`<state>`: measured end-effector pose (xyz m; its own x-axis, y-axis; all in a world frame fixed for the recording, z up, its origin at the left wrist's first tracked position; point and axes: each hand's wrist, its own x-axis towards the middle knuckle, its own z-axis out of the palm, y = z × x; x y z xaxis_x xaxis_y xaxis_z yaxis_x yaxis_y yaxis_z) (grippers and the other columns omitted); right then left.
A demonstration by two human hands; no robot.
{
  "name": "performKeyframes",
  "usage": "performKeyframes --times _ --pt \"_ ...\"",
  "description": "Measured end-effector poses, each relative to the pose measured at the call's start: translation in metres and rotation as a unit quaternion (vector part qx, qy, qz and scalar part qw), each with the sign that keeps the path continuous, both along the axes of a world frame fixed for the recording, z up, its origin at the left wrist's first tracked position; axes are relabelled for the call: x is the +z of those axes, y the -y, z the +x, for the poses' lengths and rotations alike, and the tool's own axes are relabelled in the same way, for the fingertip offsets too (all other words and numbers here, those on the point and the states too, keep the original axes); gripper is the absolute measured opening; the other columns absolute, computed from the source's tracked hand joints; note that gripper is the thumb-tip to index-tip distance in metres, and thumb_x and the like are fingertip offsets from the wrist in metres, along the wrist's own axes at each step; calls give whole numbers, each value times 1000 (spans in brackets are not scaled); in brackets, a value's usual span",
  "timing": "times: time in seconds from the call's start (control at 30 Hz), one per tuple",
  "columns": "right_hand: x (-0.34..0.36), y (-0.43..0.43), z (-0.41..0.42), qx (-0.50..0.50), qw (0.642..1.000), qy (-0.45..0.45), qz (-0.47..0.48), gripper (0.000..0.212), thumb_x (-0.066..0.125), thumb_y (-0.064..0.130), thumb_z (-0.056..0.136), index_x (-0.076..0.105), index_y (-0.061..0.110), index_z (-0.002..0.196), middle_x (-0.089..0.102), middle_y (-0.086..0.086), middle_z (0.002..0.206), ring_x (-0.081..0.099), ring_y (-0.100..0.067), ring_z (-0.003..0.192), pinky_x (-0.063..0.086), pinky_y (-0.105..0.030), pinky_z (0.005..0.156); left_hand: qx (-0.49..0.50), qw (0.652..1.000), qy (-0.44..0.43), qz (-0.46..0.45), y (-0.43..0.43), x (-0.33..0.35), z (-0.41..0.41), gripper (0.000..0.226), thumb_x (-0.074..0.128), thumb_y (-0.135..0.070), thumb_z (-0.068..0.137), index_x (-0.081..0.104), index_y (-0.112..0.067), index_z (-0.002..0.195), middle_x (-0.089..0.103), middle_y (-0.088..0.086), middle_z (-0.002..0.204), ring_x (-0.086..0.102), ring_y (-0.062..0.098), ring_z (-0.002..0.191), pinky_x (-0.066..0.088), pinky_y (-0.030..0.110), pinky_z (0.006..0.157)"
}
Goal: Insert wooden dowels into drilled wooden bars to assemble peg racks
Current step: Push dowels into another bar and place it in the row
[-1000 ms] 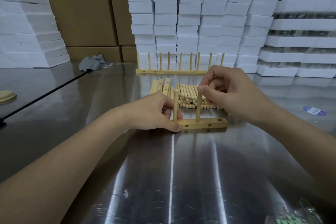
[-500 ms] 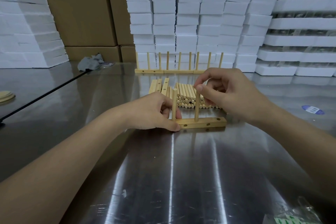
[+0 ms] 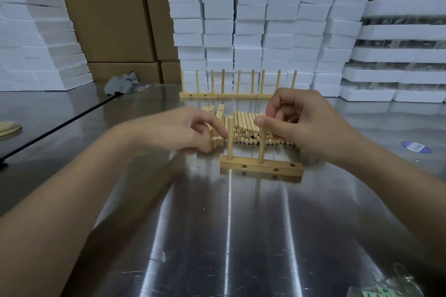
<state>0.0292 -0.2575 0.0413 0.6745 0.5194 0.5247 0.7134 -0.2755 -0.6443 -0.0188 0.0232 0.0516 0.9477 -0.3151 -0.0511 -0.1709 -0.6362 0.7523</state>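
— What's on the steel table (image 3: 241, 236)?
— Finished racks (image 3: 231, 96) at the back, a pile of loose dowels (image 3: 246, 128) mid-table, and nearer, a drilled bar (image 3: 261, 168) lying flat.
— The hands?
— The right hand (image 3: 304, 123) pinches the top of the right dowel (image 3: 261, 146), which stands in the bar. The left hand (image 3: 183, 131) is blurred beside the left dowel (image 3: 230, 138), off the bar; I cannot tell its grip.

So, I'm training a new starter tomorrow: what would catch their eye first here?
The wooden bar at the middle of the steel table, with the left dowel standing free in it while the right hand pinches the top of the right dowel. Just behind lies a pile of loose dowels, and farther back finished racks stand before a wall of white foam blocks.
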Motion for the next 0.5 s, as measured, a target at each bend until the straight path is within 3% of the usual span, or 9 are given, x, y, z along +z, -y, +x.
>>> performKeyframes --times 0.1,0.2,0.33,0.5 --pt "-1 1 0 7 1000 -10 -7 20 76 39 96 68 21 92 65 -1 61 66 -24 64 52 -39 68 125 980 146 -44 -7 -3 6 21 66 -11 92 79 -27 94 58 6 77 55 15 67 47 28 65" --pt "-2 2 0 18 1000 -8 -22 7 71 26 99 71 21 94 66 -2 63 66 -13 65 54 -38 73 200 927 315 45 3 -29 15 19 66 -20 98 74 -36 103 67 -11 102 62 9 97 49 32 84" --pt "-2 0 -1 14 999 8 -28 12 69 12 98 71 18 88 71 -6 67 69 -15 67 55 -28 70 145 901 367 180 11 -52 28 33 61 -43 99 66 -41 131 55 -19 136 43 3 129 41 37 103" --pt "-4 -2 -1 6 999 20 -36 11 68 16 98 70 21 88 71 -4 68 70 -20 67 59 -43 75 117 855 425 273 21 -56 40 38 72 -43 95 71 -31 131 55 -9 148 41 16 143 41 44 110"
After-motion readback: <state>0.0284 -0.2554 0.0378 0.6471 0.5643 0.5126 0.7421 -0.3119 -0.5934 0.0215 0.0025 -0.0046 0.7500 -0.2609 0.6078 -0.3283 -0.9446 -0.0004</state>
